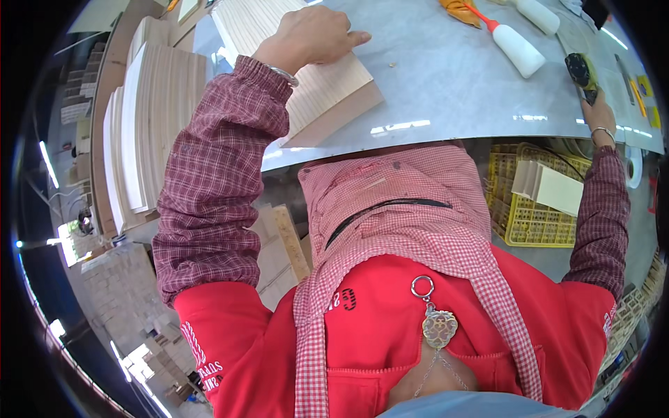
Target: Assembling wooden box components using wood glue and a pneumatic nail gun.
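My left hand is over a long pale wooden piece with striped grain and a thick end, which lies slanted on the grey-white tabletop. Its fingers curl under out of sight, and the thumb points right. Whether anything is in them is hidden. Out at the far right, my right hand is closed on the end of a black and yellow-green hand tool at the table. The tool's exact kind is unclear.
White squeeze bottles, one with a red nozzle, lie at the back right beside an orange cloth. Tall stacks of thin boards stand at the left. Below the table's right edge, a yellow plastic basket holds pale wooden pieces.
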Demonstrator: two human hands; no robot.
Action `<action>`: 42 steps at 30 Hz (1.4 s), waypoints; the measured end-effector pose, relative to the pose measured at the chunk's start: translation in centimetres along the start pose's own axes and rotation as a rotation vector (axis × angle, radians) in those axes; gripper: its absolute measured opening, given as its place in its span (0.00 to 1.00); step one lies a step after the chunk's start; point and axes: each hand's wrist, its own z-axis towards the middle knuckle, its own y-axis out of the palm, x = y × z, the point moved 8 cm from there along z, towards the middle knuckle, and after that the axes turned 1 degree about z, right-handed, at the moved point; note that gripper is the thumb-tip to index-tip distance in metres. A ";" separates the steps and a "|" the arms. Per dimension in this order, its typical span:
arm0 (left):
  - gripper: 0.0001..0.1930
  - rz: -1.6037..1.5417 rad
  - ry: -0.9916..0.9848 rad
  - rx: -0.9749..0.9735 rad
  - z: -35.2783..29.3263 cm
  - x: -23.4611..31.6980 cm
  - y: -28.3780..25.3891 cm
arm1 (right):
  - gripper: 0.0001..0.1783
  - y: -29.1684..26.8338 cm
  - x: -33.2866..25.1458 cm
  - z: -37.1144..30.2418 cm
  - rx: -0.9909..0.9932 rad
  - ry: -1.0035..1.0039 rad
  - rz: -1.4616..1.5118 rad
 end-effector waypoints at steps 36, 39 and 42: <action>0.11 -2.172 -0.507 0.621 -16.6 -5.5 18.8 | 0.31 -0.8 -16.7 -0.3 0.084 -0.468 0.434; 0.15 -2.044 -0.599 0.691 -16.7 -5.5 17.9 | 0.27 -3.6 -17.4 -2.6 0.345 -0.561 0.300; 0.22 -1.984 -0.763 0.732 -17.7 -6.6 19.5 | 0.21 -5.0 -20.2 -6.1 0.596 -0.743 0.331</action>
